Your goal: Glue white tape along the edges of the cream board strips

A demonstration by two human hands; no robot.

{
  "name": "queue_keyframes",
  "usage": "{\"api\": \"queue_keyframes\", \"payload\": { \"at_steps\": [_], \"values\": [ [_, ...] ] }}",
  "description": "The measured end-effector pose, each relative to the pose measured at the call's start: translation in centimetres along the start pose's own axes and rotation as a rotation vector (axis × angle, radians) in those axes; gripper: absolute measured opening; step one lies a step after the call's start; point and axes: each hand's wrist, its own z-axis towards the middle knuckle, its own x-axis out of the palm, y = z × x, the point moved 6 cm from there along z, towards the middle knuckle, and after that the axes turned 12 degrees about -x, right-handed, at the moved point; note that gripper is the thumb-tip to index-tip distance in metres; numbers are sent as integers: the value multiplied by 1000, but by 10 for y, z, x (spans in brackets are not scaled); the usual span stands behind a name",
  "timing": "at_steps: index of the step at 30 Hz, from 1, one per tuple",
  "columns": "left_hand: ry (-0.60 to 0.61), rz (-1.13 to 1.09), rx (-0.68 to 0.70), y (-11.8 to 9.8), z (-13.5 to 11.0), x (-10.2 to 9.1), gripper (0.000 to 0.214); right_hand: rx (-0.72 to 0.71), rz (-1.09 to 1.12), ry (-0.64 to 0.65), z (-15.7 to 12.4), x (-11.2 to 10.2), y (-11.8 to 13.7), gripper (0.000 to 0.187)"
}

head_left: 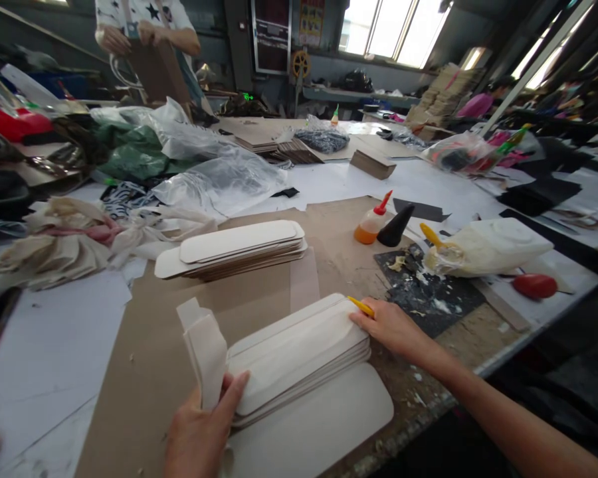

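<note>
My left hand [202,421] is closed around a bundle of pale strips [206,348] that stands up from its grip. The thumb of that hand presses on the left end of a stack of white rounded boards [294,362]. In my right hand [391,325] is a yellow glue spreader [361,306], its tip at the stack's right end; the fingers touch the top board's edge. A larger white board [323,425] with rounded corners lies partly under the stack. Farther back rests a second stack of similar boards [239,242].
On the right, a cut-open white glue jug [498,245] lies beside a glue-smeared black sheet [428,292]. Behind stand an orange glue bottle [366,229] and a black cone [396,226]. Plastic bags [219,176] and cloth pile up at left. Another person [147,33] handles brown board across the table.
</note>
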Motion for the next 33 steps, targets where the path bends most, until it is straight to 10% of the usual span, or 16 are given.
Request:
{"api": "queue_keyframes", "payload": {
  "at_steps": [13, 20, 28, 33],
  "values": [
    [89, -125, 58, -1, 9, 4, 38, -35, -22, 29, 5, 7, -5, 26],
    [-88, -153, 93, 11, 3, -40, 35, -63, -45, 31, 11, 12, -11, 30],
    [-117, 409, 1262, 11, -46, -21, 34, -35, -43, 19, 9, 6, -5, 31],
    [-95, 500, 1425, 10, -38, -1, 51, -41, -5, 36, 7, 3, 1, 29]
  ]
}}
